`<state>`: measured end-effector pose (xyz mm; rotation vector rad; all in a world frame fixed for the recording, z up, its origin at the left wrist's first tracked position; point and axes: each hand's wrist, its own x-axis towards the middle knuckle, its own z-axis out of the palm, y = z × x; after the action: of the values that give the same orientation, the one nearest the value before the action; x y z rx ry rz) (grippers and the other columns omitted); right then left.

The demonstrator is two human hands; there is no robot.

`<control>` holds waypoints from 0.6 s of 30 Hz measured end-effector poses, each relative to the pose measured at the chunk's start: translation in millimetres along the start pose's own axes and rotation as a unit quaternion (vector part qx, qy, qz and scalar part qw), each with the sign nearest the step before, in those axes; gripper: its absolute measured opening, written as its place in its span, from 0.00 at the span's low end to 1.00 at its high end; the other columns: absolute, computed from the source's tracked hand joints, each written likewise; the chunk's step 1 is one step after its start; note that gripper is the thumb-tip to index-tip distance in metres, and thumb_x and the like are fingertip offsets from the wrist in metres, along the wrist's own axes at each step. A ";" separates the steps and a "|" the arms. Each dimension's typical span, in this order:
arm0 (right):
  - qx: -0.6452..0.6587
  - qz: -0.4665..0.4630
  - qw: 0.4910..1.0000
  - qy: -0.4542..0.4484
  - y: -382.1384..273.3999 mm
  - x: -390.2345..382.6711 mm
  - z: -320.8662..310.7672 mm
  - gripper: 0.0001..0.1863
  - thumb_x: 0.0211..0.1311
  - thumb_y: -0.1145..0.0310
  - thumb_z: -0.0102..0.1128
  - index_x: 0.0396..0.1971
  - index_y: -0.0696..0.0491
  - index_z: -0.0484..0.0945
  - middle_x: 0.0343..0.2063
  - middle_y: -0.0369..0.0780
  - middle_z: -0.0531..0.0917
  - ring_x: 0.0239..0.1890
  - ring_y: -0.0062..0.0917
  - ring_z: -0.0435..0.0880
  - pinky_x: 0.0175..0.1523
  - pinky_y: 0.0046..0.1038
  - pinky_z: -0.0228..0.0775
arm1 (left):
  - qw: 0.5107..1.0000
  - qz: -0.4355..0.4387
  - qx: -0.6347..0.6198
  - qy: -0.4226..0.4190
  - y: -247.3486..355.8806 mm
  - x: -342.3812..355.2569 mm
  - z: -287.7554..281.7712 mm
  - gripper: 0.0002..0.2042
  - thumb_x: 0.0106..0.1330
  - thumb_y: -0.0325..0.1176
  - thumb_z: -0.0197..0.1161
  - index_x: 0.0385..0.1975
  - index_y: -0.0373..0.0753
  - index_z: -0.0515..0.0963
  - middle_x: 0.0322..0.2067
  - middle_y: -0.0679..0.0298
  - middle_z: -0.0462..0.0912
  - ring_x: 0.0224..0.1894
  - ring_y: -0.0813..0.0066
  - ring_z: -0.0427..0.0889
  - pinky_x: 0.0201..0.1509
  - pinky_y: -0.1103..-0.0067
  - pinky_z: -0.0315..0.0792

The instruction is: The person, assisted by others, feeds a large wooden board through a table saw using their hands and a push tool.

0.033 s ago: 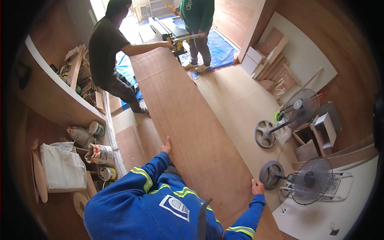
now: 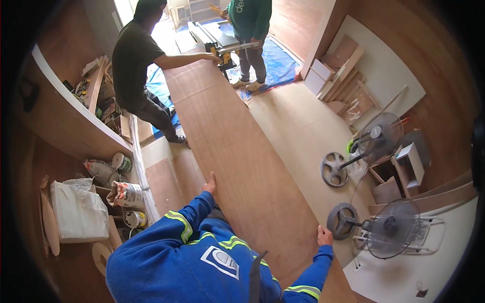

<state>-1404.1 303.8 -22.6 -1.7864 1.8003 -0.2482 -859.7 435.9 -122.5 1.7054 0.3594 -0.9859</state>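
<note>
The person's left hand [image 2: 210,182] and right hand [image 2: 325,236] each have a grip on opposite long edges of a plywood panel [image 2: 245,166], which runs toward a co-worker [image 2: 135,58]; two pedestal fans [image 2: 390,225] stand rightward, tins [image 2: 135,219] and sacks [image 2: 127,196] leftward, their contents impossible to make out

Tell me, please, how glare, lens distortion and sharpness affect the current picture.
Head view: strong glare washes out the top background beyond the blue sheet; head view: fisheye distortion bows the upper-right white panel's edge, with black corners; head view: left hand, right hand and wooden board look fairly sharp.
</note>
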 end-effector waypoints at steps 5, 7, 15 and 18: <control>-0.090 0.029 0.996 0.008 -12.5 10.4 15.1 0.29 0.64 0.43 0.51 0.37 0.57 0.83 0.33 0.54 0.83 0.39 0.50 0.81 0.45 0.41 0.71 | 1.000 -0.012 0.004 0.005 17.3 9.6 -2.9 0.54 0.50 0.74 0.59 0.59 0.23 0.63 0.50 0.45 0.78 0.49 0.52 0.82 0.49 0.59 0.80; -0.099 0.037 0.994 0.002 -23.9 12.4 18.6 0.29 0.64 0.42 0.51 0.36 0.57 0.83 0.33 0.54 0.83 0.40 0.52 0.81 0.45 0.42 0.71 | 1.000 -0.009 -0.017 0.016 23.4 11.9 -2.2 0.54 0.50 0.73 0.59 0.60 0.22 0.61 0.50 0.46 0.78 0.49 0.52 0.82 0.49 0.59 0.80; -0.124 0.023 0.992 -0.014 -95.5 22.8 20.0 0.33 0.62 0.38 0.49 0.31 0.59 0.83 0.32 0.55 0.83 0.38 0.52 0.81 0.46 0.44 0.71 | 1.000 0.020 -0.017 -0.006 52.4 57.6 -16.3 0.52 0.52 0.69 0.63 0.62 0.23 0.59 0.48 0.48 0.79 0.47 0.54 0.83 0.46 0.60 0.80; -0.124 0.022 0.992 -0.009 -101.1 26.8 26.7 0.35 0.62 0.37 0.49 0.31 0.59 0.83 0.32 0.56 0.82 0.39 0.53 0.81 0.46 0.43 0.71 | 0.999 0.037 -0.011 0.017 53.3 76.7 -16.8 0.45 0.54 0.64 0.67 0.55 0.23 0.67 0.46 0.48 0.81 0.45 0.58 0.83 0.46 0.66 0.79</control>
<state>-1302.3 276.7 0.8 -1.9061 1.9240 0.0089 -770.2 413.5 -144.8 1.7056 0.3259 -0.8985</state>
